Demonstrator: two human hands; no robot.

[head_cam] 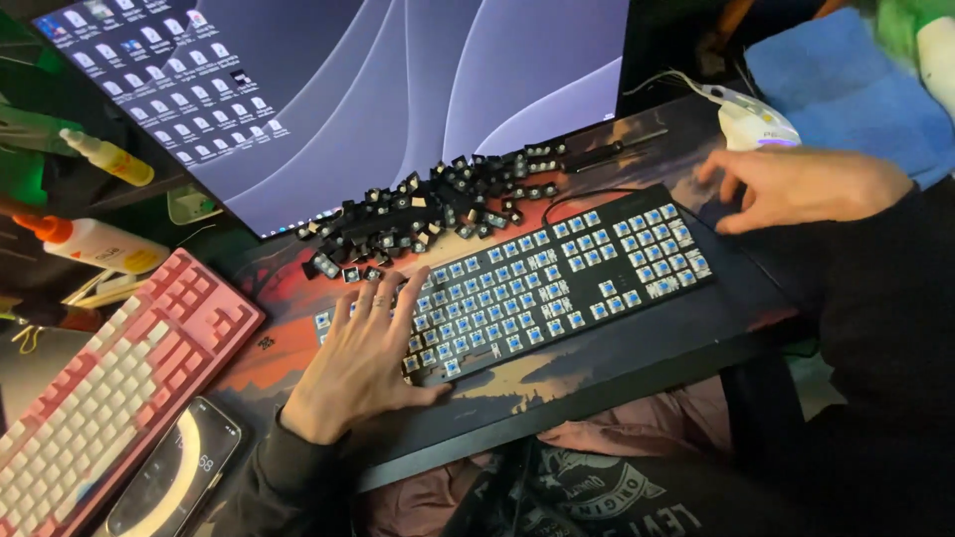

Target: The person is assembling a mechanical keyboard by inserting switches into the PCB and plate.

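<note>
Left hand (363, 363) flat on bare keyboard (557, 278) – keycap pile (438, 204) behind, right hand (796, 187) beside

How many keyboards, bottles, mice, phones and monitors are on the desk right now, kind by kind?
Keyboards: 2, a black one with its caps off under the left hand, and a pink one
Glue bottles: 2, and
Mice: 1, white, just beyond the right hand
Phones: 1
Monitors: 1
Total: 7
The loose black keycaps lie in a pile too dense to count.

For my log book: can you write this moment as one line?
left hand: flat on bare black keyboard | right hand: near white mouse | keycap pile: behind keyboard
</note>
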